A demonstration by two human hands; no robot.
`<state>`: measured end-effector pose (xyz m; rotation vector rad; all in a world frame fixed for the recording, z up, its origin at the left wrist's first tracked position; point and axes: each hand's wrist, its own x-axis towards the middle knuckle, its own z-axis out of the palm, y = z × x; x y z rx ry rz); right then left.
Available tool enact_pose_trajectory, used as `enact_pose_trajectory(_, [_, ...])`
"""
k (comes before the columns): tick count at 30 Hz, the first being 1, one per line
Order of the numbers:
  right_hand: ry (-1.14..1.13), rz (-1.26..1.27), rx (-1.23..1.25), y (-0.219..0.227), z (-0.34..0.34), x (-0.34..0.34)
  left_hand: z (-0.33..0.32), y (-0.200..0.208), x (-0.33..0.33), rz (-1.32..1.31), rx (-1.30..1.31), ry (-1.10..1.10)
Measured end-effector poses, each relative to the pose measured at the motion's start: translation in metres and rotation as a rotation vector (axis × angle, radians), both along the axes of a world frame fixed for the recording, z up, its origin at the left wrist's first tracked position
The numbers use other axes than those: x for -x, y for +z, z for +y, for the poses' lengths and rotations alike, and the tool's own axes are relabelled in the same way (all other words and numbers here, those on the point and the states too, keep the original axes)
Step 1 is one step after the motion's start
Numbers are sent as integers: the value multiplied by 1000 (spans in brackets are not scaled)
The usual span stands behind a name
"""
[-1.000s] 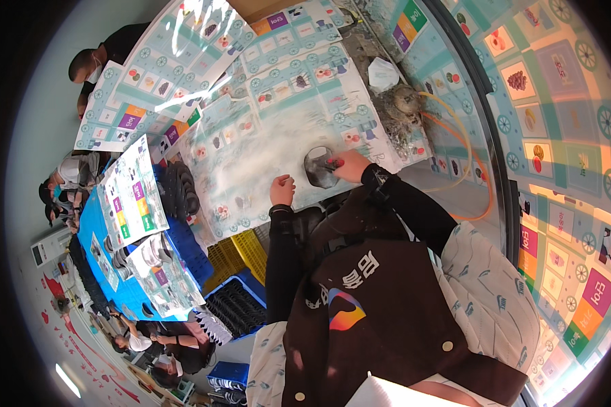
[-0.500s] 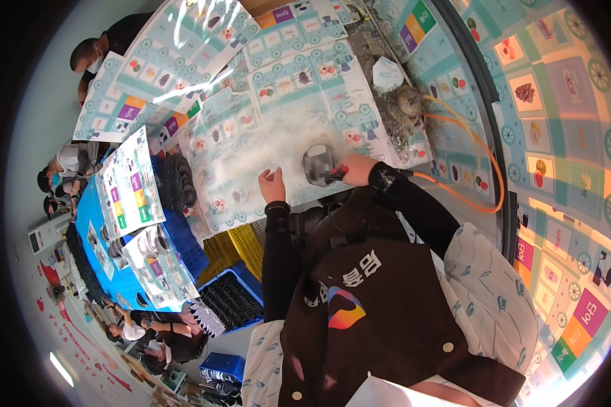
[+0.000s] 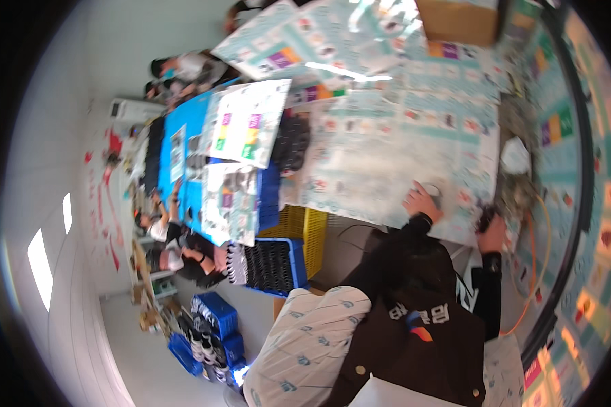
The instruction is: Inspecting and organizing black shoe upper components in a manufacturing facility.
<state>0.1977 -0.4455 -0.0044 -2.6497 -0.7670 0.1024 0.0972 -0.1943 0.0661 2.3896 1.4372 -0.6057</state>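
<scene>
My left hand lies at the left edge of a grey, rounded piece on the paper-covered table. Its fingers are stretched out and apart and partly cover the piece; whether they grip it is blurred. Farther right, near the table's front right corner, my right hand is closed round a black air blow gun. An orange hose runs beside that hand. Whitish dust is spread over the middle of the tabletop.
Left of the table stand a yellow crate and a blue crate of black parts. Patterned sheets rise behind. A cardboard box sits at the back right. Several people work around a blue table at the left.
The view has swung left. My left hand has come over to the grey piece. My right hand, with the blow gun, has moved away from that piece to the right.
</scene>
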Motion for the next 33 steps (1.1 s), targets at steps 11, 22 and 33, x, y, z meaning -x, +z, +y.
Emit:
enact_pose_trajectory(11, [3,254,-15,59,59,24,335,199,262,-7,-287,252])
enact_pose_trajectory(22, [143,128,1,108,197,135,678,171,569,85,-425,537])
enact_pose_trajectory(33, [24,115,100,170,241,192,681,119,568,-429,-585,275])
